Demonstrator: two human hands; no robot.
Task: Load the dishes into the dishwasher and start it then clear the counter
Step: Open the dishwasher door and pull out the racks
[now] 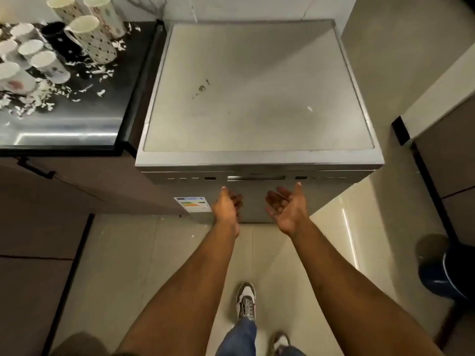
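Note:
A silver freestanding dishwasher (254, 93) stands straight ahead with its door closed. Its recessed handle (255, 178) sits in the control strip at the top of the door. My left hand (227, 204) and my right hand (286, 206) hover in front of the door just below the handle, both palm-up with fingers apart and nothing in them. Neither touches the handle. On the black counter (72, 119) to the left stand several white and patterned mugs (90, 37), along with small white cups (48, 61).
An energy label (192, 204) is stuck on the door's left side. A dark cabinet with a bar handle (34, 168) sits under the counter. A blue bin (444, 268) stands on the tiled floor at right, beside a beige wall. My shoes show below.

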